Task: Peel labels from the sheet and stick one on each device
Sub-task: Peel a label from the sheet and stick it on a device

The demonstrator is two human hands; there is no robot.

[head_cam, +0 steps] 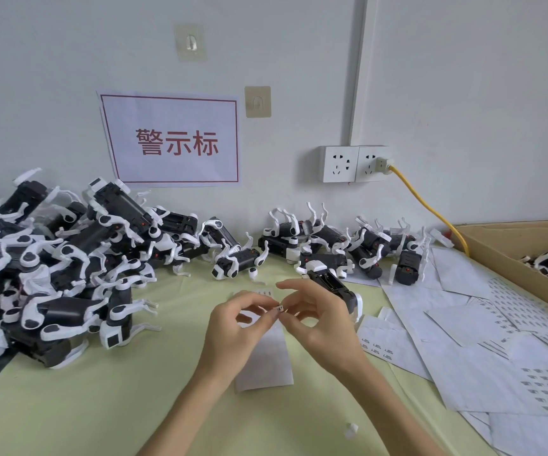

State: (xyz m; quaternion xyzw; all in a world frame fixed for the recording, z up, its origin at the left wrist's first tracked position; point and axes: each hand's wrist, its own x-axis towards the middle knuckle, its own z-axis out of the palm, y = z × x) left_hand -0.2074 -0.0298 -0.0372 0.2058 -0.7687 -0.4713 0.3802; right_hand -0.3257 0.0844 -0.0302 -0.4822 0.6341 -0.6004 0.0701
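Observation:
My left hand and my right hand meet above the green table, their fingertips pinching one small label between them. Beneath them lies a narrow label sheet, mostly bare backing, with a few labels left at its far end. A black and white device lies on its back just behind my right hand. A large heap of the same devices fills the left side. A smaller group of devices stands by the wall.
Spent and partly used label sheets cover the right of the table. A cardboard box at the far right holds more devices. A yellow cable runs from the wall socket. A scrap of paper lies near the front.

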